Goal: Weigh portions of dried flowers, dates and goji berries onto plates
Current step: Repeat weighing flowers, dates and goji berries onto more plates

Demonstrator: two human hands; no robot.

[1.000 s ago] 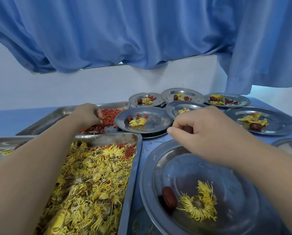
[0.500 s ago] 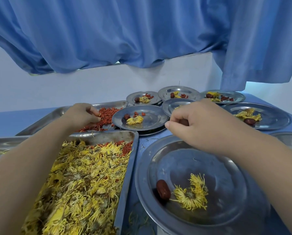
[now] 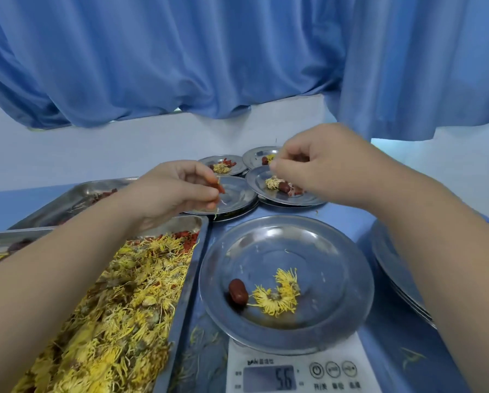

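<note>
A steel plate (image 3: 337, 279) sits on a white scale (image 3: 294, 373) whose display reads 56. On it lie one red date (image 3: 238, 290) and a yellow dried flower (image 3: 277, 296). My left hand (image 3: 175, 191) pinches several red goji berries (image 3: 216, 186) above a steel plate (image 3: 237, 194) farther back. My right hand (image 3: 317, 165) hovers with curled fingers over another plate (image 3: 283, 197) that carries a flower, a date and berries; what its fingertips pinch is hidden. A long tray of yellow dried flowers (image 3: 118, 307) lies at the left.
A second tray (image 3: 76, 199) with goji berries stands behind the flower tray. Two more filled plates (image 3: 223, 165) sit at the back. A stack of plates (image 3: 393, 265) is at the right. A blue curtain hangs behind the blue table (image 3: 393, 350).
My left hand left the goji tray and rose over the plates with berries pinched. My right hand moved back from the near plate to the farther plate. The view tilted down, showing the scale.
</note>
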